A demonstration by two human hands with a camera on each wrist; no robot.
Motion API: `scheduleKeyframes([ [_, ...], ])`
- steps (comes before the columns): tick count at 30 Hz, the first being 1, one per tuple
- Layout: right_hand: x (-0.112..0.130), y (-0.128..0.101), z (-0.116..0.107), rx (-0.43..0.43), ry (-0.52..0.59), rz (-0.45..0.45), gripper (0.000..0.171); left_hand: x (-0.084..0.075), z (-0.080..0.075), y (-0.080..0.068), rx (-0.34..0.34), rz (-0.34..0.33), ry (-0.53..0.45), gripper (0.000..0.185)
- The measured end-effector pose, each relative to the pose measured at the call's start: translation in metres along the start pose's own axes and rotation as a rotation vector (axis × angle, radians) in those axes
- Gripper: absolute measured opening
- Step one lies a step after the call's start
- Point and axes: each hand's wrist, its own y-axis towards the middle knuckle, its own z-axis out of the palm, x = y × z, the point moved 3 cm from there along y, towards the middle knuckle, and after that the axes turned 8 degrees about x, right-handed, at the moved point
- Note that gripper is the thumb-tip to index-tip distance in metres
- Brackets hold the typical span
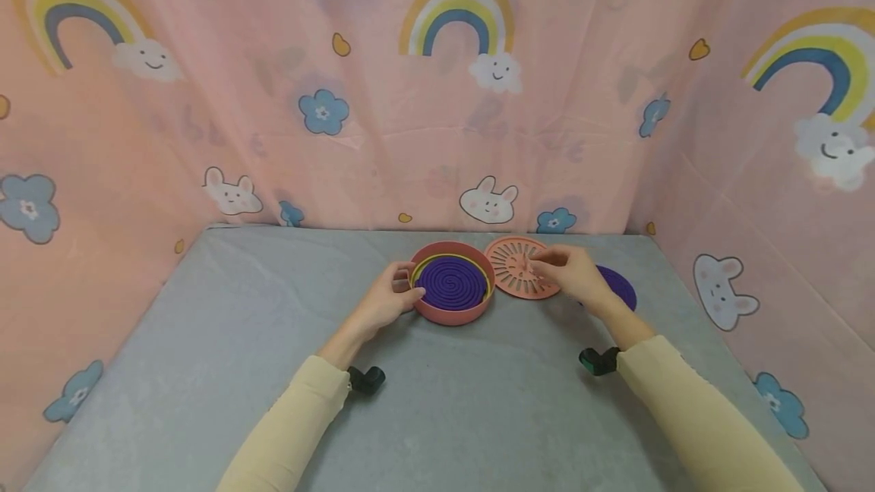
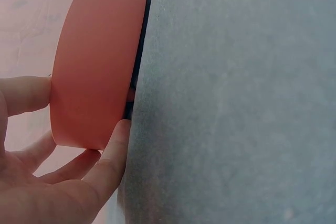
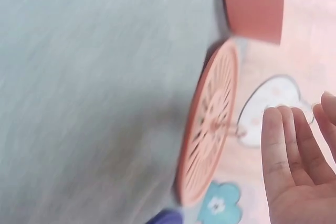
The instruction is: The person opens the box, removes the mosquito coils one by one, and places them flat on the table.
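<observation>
A round coral-pink mosquito coil box (image 1: 454, 317) stands on the table, its top uncovered. Inside its rim lie a purple spiral coil (image 1: 451, 282) and a yellow ring (image 1: 487, 264) around it. My left hand (image 1: 386, 296) grips the box by its left side, with thumb and fingers spread over the wall (image 2: 97, 66). Beside the box lies the slotted pink lid (image 1: 509, 279), flat on the table with a small knob (image 3: 223, 128) standing up from its middle. My right hand (image 1: 573, 273) hovers over the lid's right part, its fingers (image 3: 278, 145) nearly straight and apart from the knob in the right wrist view.
A second purple disc (image 1: 618, 288) lies right of the lid, partly hidden behind my right hand. Grey cloth covers the table (image 1: 437, 408). A pink printed curtain (image 1: 383, 173) hangs along the back and both sides, close behind the box and lid.
</observation>
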Motion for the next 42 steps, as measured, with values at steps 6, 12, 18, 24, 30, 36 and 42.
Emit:
scheduleKeyframes([
  [6, 0.018, 0.01, 0.02, 0.021, 0.02, -0.053, 0.033, 0.001, -0.001, 0.0, -0.002, -0.005, 0.006, 0.056],
  [12, 0.031, 0.02, 0.034, 0.032, -0.015, -0.113, 0.032, 0.001, -0.002, 0.001, 0.0, -0.002, 0.006, 0.056],
  [18, 0.045, 0.026, 0.048, 0.006, -0.088, -0.104, 0.03, -0.001, -0.002, 0.002, 0.004, 0.009, -0.002, 0.056],
  [24, 0.055, 0.034, 0.062, 0.024, -0.169, -0.074, 0.032, -0.001, -0.001, 0.002, -0.003, 0.017, 0.02, 0.055],
  [30, 0.058, 0.044, 0.075, 0.046, -0.247, -0.057, 0.033, -0.001, 0.0, 0.001, 0.008, 0.013, 0.022, 0.055],
  [36, 0.06, 0.057, 0.087, 0.047, -0.323, -0.081, 0.033, -0.001, -0.001, -0.001, 0.002, 0.008, 0.013, 0.056],
  [42, 0.059, 0.067, 0.099, 0.074, -0.343, -0.067, 0.032, -0.001, 0.0, -0.001, 0.001, 0.012, 0.015, 0.056],
])
